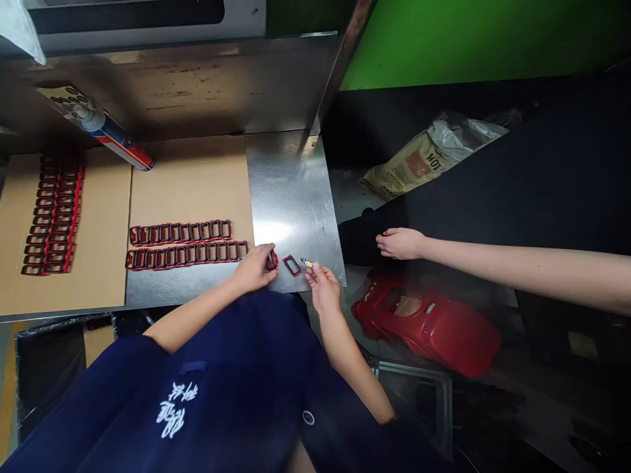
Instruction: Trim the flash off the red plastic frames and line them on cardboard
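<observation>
My left hand (254,269) is closed around a small red-and-black rectangular frame (273,261) at the front of the metal worktop. Between thumb and fingers, my right hand (324,288) pinches a small yellow-and-white tool with a dark tip (308,263); its exact kind is too small to make out. A single loose frame (292,265) lies tilted on the bare metal between my two hands. Left of my left hand, similar frames stand in two side-by-side rows, a back row (180,232) and a front row (187,255).
More frames (56,213) form columns on the cardboard (103,249) at far left. A blue-and-red spray can (121,143) stands behind. Right of the metal worktop (296,190) are another person's hand (401,243), a paper sack (419,161) and a red plastic object (434,328).
</observation>
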`<move>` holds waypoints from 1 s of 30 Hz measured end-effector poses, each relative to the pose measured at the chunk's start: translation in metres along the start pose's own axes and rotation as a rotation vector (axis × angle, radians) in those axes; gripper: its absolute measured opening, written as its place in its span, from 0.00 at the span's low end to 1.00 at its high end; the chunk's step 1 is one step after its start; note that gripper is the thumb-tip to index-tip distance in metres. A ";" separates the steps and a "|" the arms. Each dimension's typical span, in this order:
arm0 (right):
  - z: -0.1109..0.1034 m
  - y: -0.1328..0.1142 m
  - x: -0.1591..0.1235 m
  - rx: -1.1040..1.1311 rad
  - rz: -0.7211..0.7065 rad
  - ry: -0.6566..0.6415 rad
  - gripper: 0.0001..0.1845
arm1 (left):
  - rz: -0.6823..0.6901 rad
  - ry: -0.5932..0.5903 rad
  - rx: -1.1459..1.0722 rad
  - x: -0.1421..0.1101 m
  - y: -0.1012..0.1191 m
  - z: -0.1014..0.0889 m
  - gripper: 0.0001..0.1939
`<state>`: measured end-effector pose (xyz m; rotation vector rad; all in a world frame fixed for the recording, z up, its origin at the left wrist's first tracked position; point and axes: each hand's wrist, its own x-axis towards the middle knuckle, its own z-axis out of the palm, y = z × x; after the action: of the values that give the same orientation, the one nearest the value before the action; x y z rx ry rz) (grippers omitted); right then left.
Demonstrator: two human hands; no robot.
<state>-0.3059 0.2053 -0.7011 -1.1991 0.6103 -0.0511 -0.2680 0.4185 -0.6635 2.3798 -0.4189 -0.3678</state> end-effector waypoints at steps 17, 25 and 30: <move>0.033 -0.119 -0.097 -0.539 -0.970 -0.762 0.07 | 0.574 0.268 -0.475 -0.074 0.057 -0.072 0.44; 0.034 -0.119 -0.100 -0.565 -0.994 -0.743 0.07 | 0.546 0.316 -0.474 -0.075 0.055 -0.069 0.46; 0.036 -0.120 -0.100 -0.575 -0.985 -0.752 0.07 | 0.557 0.322 -0.460 -0.075 0.054 -0.069 0.47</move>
<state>-0.3397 0.2255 -0.5457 -1.8381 -0.7085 -0.2509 -0.3214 0.4486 -0.5661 1.7412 -0.7273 0.1628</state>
